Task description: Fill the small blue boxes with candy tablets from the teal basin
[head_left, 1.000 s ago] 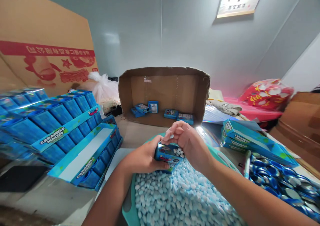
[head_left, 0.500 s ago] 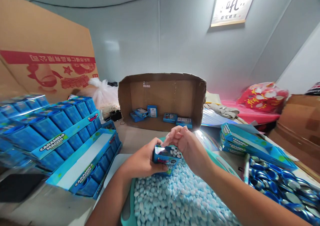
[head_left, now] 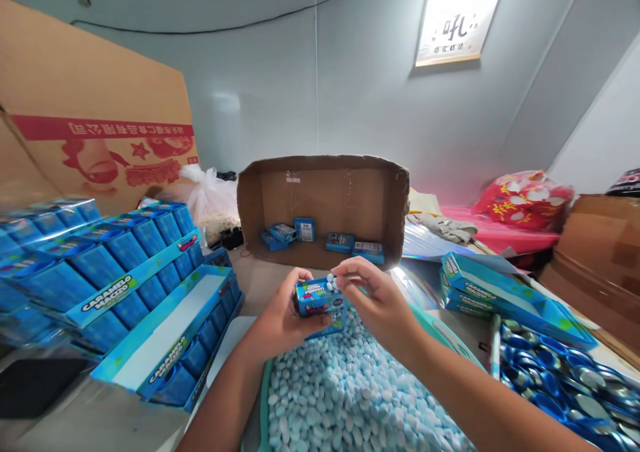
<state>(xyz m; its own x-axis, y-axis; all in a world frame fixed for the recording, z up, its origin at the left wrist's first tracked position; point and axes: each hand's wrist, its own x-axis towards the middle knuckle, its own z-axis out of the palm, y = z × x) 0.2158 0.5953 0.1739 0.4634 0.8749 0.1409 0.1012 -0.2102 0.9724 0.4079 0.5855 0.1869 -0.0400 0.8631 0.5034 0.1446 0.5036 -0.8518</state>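
My left hand (head_left: 285, 309) is closed around a small blue candy tin (head_left: 320, 299) printed "Caramelo Macizo", thumb across its near side. The tin is held tilted above a heap of pale blue and white candies (head_left: 345, 392) in a teal tub (head_left: 264, 412). My right hand (head_left: 367, 295) is at the tin's right end, its fingertips pinched together on a few candies (head_left: 332, 283) there. How many candies the fingers grip is hidden.
A cardboard box (head_left: 325, 199) on its side holds several blue tins. Display cartons (head_left: 165, 345) of tins stand left; flat cartons (head_left: 500, 299) and a pile of blue-rimmed lids (head_left: 565, 379) lie right. A dark flat object (head_left: 40, 385) is at far left.
The tin has turned, so its printed face points more toward me. My right hand has gone from cupped above the tin to a pinch at its right end. The view has tilted slightly upward.
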